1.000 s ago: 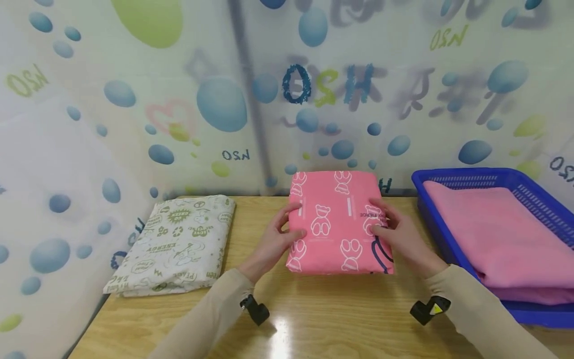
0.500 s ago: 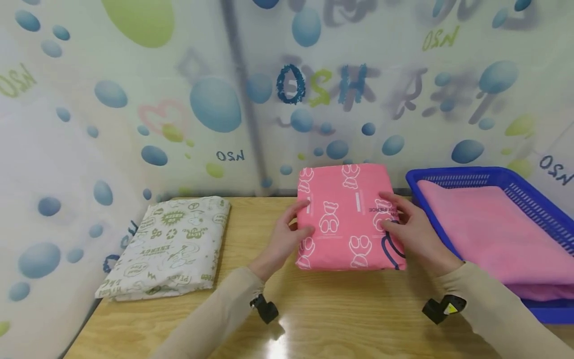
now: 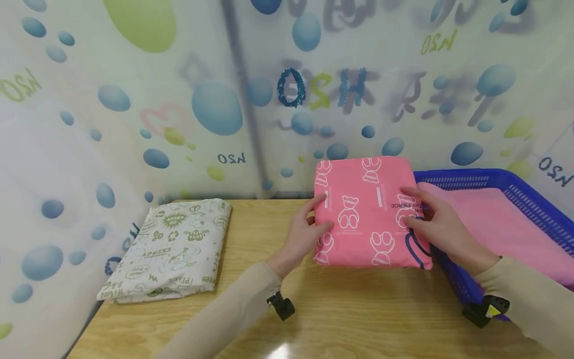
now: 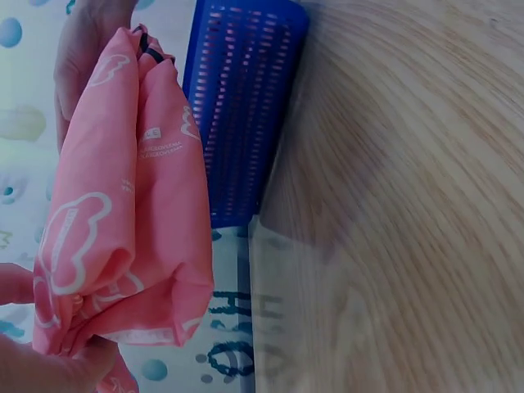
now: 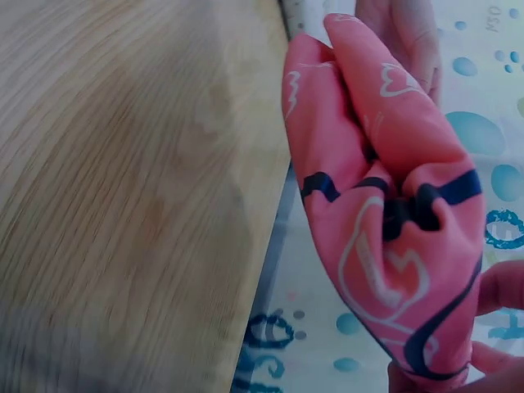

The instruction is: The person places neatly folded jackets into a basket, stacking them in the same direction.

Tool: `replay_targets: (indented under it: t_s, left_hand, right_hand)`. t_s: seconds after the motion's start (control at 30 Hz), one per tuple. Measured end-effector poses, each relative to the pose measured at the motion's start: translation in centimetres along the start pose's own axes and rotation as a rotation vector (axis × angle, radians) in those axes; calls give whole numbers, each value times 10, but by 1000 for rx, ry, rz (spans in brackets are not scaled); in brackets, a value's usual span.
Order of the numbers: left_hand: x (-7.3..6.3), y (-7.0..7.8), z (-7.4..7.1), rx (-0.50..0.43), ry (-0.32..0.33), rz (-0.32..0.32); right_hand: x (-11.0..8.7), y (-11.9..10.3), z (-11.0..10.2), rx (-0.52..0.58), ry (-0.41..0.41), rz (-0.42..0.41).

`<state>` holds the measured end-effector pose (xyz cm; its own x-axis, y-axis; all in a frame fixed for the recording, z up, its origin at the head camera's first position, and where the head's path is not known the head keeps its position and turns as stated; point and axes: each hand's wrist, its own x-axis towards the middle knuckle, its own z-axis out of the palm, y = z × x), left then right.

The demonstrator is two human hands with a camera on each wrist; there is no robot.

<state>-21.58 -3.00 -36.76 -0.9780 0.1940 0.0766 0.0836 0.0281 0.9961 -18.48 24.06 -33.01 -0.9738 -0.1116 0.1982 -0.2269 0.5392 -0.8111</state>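
A folded pink cloth [image 3: 363,209] with white bear outlines is held up above the table between both hands. My left hand [image 3: 302,234] grips its left edge, thumb on the face and fingers around the side. Its right edge is gripped by my right hand [image 3: 441,227], the thumb over the printed lettering and dark blue lines. Seen from the side in the left wrist view, the cloth [image 4: 123,196] shows thick folded layers. The right wrist view shows the other end of the cloth [image 5: 389,213], creased and bulging, with dark blue bands.
A blue perforated basket [image 3: 457,284] stands at the right with a plain pink folded cloth [image 3: 489,214] inside. At the left lies a folded white cloth [image 3: 175,249] with green print. The wooden table [image 3: 251,319] meets a patterned curtain [image 3: 215,60] at its back edge.
Both hands have carried the folded pink cloth to the right and slightly upward, bringing it to the basket's left side. The white cloth and the basket have stayed put.
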Motion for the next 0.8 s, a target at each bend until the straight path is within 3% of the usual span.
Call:
replay_targets:
  t_s: [0.3,0.37,0.6,0.8]
  left_hand:
    - [12,8,26,28,-52,-5]
    - [12,10,31,11,-75,-3]
    - [13,14,57,-85,-170,5]
    - [14,18,81,-142,-228,43]
  right_hand:
    - [-5,5,-36,-79,-18,19]
    - [-4,6,-43,-124,-20,17]
    - [-6,23,-71,-103,-7,8]
    - [-5,35,-90,-208,36,52]
